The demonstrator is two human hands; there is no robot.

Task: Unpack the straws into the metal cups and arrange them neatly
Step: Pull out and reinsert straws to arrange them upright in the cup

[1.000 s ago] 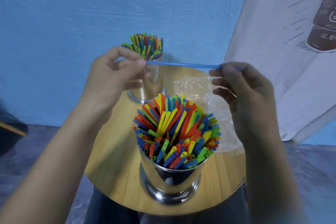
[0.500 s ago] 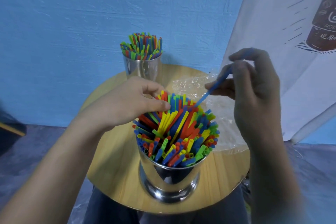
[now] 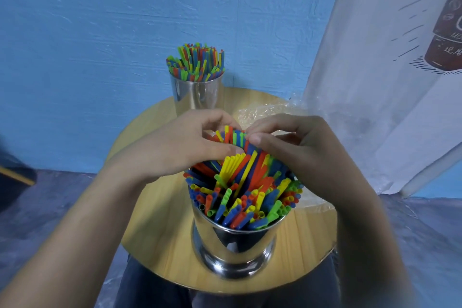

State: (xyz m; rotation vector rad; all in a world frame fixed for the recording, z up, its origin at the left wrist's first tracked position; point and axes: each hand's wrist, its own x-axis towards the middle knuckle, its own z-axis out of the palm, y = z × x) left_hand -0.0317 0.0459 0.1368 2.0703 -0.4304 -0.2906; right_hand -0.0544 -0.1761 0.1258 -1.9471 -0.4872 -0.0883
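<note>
Both forearms run off the bottom of frame, blurred; the right one hides the right edge of the round light-wood table (image 3: 155, 245). Dark-trousered legs (image 3: 155, 290) show under its near edge. A shiny steel cup with a flared foot (image 3: 235, 240) stands upright close to the near edge, slightly right of centre. It is packed with multicoloured plastic straws (image 3: 245, 190) that fan outward and cross each other. The left hand (image 3: 180, 147) comes over the far-left side of the bundle, fingers curled, thumb and forefinger ringed round a cluster of far-side straw tops. The right hand (image 3: 300, 150) covers the far-right side, thumb and forefinger pinched on straw tips just beside the left fingertips. Which straw sits in that pinch can't be made out, nor whether the two hands actually touch. A crumpled clear plastic wrapper (image 3: 262, 112) lies on the table behind the right hand, mostly hidden by it. A second steel cup (image 3: 197, 94) stands upright at the far edge, left of centre, its base hidden by the left hand. It holds a tighter, straighter second bundle of straws (image 3: 196, 61). Bare wood shows left of the near cup out to the left edge. A textured blue wall (image 3: 125, 20) sits right behind the far edge, and a white printed fabric sheet (image 3: 375, 70) crowds the far-right edge.
</note>
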